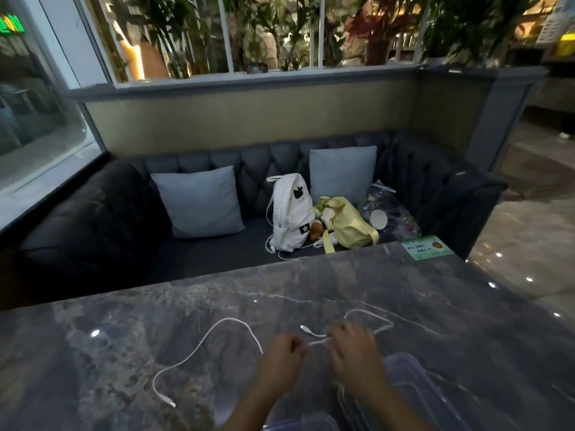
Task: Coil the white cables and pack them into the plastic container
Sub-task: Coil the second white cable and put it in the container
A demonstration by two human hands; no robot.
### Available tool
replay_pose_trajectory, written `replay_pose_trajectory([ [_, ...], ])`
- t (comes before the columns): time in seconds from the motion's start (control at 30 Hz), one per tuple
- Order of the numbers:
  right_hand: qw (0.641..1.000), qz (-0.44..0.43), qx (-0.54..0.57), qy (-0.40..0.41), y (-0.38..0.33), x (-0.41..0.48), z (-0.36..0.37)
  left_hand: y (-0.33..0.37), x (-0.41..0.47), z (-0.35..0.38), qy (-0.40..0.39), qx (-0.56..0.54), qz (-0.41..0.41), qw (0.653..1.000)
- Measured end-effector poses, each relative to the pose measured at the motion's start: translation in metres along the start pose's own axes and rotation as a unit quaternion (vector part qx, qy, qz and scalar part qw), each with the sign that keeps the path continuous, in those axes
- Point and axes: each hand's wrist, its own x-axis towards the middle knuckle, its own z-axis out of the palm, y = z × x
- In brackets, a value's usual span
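Coiling just begun: left hand (280, 362) and right hand (357, 359) both have fingers pinching one white cable (373, 318) just beyond the plastic container (413, 377). 2nd cable (211, 340) lies loose left of container on worktop (124, 337). Next: wind loops w/ even tension.

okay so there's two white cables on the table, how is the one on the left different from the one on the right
The left cable lies loose in one long open curve, with a plug end free near the table edge. The right cable is pinched between the left hand and right hand, its far part bent into a small loop. The left cable is untouched; the right one is being handled. Both are thin, white and outside the plastic container.
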Motion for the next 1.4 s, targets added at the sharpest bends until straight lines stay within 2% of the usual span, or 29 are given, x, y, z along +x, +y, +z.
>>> replay_pose_trajectory([
  [0.07, 0.993, 0.011, 0.01, 0.117, -0.014, 0.004, -0.009, 0.008, -0.003, -0.01, 0.038, -0.128, -0.027, 0.991],
  [0.13, 0.982, 0.052, 0.102, 0.148, -0.029, 0.009, -0.013, 0.016, -0.007, -0.021, 0.058, -0.23, -0.031, 0.971],
  [0.2, 0.942, 0.14, 0.257, 0.167, -0.04, 0.015, -0.019, 0.026, -0.015, -0.033, 0.06, -0.277, -0.005, 0.959],
  [0.23, 0.896, 0.193, 0.373, 0.147, -0.046, 0.02, -0.026, 0.031, -0.02, -0.039, 0.047, -0.292, 0.017, 0.955],
  [0.3, 0.742, 0.266, 0.613, 0.055, -0.06, 0.029, -0.04, 0.038, -0.03, -0.05, -0.001, -0.302, 0.058, 0.952],
  [0.33, 0.678, 0.274, 0.681, 0.044, -0.064, 0.032, -0.043, 0.041, -0.036, -0.054, -0.026, -0.299, 0.072, 0.951],
  [0.37, 0.66, 0.27, 0.7, 0.047, -0.068, 0.033, -0.046, 0.043, -0.041, -0.058, -0.048, -0.282, 0.086, 0.954],
  [0.43, 0.718, 0.238, 0.653, 0.043, -0.075, 0.034, -0.049, 0.046, -0.049, -0.067, -0.056, -0.218, 0.119, 0.967],
  [0.5, 0.765, 0.192, 0.614, 0.01, -0.081, 0.035, -0.051, 0.046, -0.053, -0.078, 0.041, -0.166, 0.142, 0.975],
  [0.57, 0.803, 0.152, 0.57, -0.081, -0.085, 0.035, -0.055, 0.048, -0.054, -0.092, 0.143, -0.129, 0.177, 0.965],
  [0.6, 0.82, 0.122, 0.543, -0.135, -0.087, 0.033, -0.056, 0.049, -0.054, -0.1, 0.152, -0.079, 0.199, 0.965],
  [0.67, 0.849, 0.06, 0.473, -0.227, -0.09, 0.029, -0.055, 0.046, -0.053, -0.113, 0.096, 0.053, 0.219, 0.97],
  [0.73, 0.872, -0.004, 0.402, -0.279, -0.092, 0.026, -0.055, 0.043, -0.05, -0.125, 0.01, 0.174, 0.212, 0.962],
  [0.77, 0.873, -0.032, 0.386, -0.295, -0.091, 0.025, -0.057, 0.039, -0.049, -0.13, -0.028, 0.195, 0.2, 0.96],
  [0.83, 0.866, -0.056, 0.394, -0.302, -0.088, 0.026, -0.058, 0.036, -0.052, -0.135, -0.069, 0.13, 0.172, 0.974],
  [0.9, 0.872, -0.034, 0.42, -0.25, -0.084, 0.029, -0.06, 0.03, -0.056, -0.137, -0.054, 0.045, 0.147, 0.987],
  [1.0, 0.921, 0.01, 0.37, -0.123, -0.07, 0.04, -0.062, 0.012, -0.055, -0.137, -0.009, 0.04, 0.096, 0.995],
  [1.03, 0.939, 0.017, 0.325, -0.114, -0.068, 0.042, -0.064, 0.007, -0.054, -0.137, 0.007, 0.034, 0.075, 0.997],
  [1.07, 0.97, 0.015, 0.213, -0.118, -0.067, 0.043, -0.064, 0.004, -0.055, -0.137, 0.025, 0.026, 0.064, 0.997],
  [1.1, 0.995, -0.013, 0.052, -0.085, -0.067, 0.044, -0.065, 0.001, -0.056, -0.137, 0.038, 0.022, 0.066, 0.997],
  [1.13, 0.996, -0.055, -0.056, -0.048, -0.068, 0.045, -0.062, -0.001, -0.057, -0.135, 0.04, 0.019, 0.069, 0.997],
  [1.17, 0.991, -0.095, -0.092, -0.016, -0.072, 0.044, -0.062, -0.003, -0.057, -0.131, 0.039, 0.009, 0.072, 0.997],
  [1.2, 0.988, -0.132, -0.071, -0.045, -0.078, 0.043, -0.06, -0.002, -0.058, -0.128, 0.036, -0.008, 0.076, 0.996],
  [1.23, 0.981, -0.154, 0.019, -0.12, -0.088, 0.041, -0.059, -0.004, -0.059, -0.123, 0.032, -0.048, 0.073, 0.996],
  [1.3, 0.95, -0.183, 0.151, -0.205, -0.1, 0.037, -0.05, 0.002, -0.061, -0.114, 0.004, -0.187, 0.036, 0.982],
  [1.37, 0.946, -0.158, 0.229, -0.164, -0.103, 0.041, -0.049, 0.004, -0.062, -0.116, -0.016, -0.345, -0.013, 0.938],
  [1.4, 0.945, -0.129, 0.271, -0.128, -0.101, 0.042, -0.049, 0.002, -0.063, -0.121, -0.027, -0.38, -0.03, 0.924],
])
